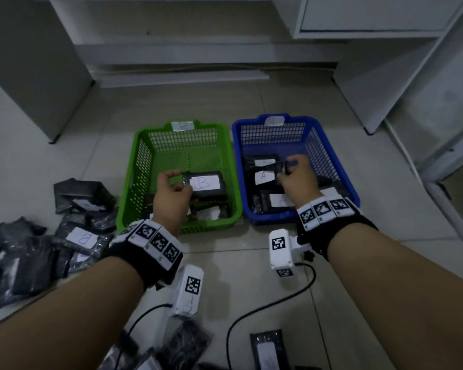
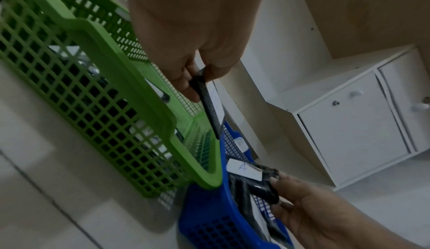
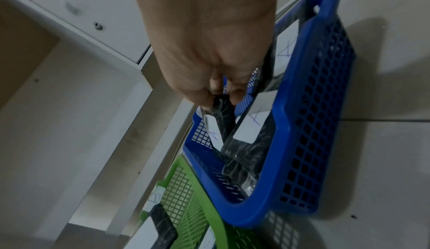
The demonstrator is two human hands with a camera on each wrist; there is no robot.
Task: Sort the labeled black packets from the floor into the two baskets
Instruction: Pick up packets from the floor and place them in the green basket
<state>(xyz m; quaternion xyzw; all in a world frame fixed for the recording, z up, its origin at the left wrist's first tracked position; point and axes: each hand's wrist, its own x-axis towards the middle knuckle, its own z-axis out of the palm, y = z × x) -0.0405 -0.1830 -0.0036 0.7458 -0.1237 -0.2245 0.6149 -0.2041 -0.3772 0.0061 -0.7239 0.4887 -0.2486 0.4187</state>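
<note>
Left hand (image 1: 171, 192) is pinching a black packet (image 1: 207, 186) by its edge, holding it over the green basket (image 1: 134, 166); its white label is reading "B". Right hand (image 1: 297, 174) is pinching another packet (image 1: 271, 164) by one end over the blue basket (image 1: 332, 150); in the right wrist view its label is showing a handwritten "A". Neither packet is released yet. I am judging both as matched to their baskets and hanging just above the contents.

What I am watching for: both grips are thin edge pinches on slick film, so a packet may be slipping out early. The baskets are standing side by side, rims touching or nearly so, and a packet dropped near that shared edge could be sliding into the wrong one. The cables (image 1: 265, 308) from the wrist units are trailing across the floor (image 1: 64, 145) among loose packets and could be dragging one along.

Writing: packets lying in the blue basket are showing "A" labels. The green basket's far rim is carrying a tag reading "B" in the right wrist view; the blue basket's tag is too blurred to read. In the unsorted pile (image 1: 38, 249) at my left, one label is showing a rounded letter I cannot make out.
</note>
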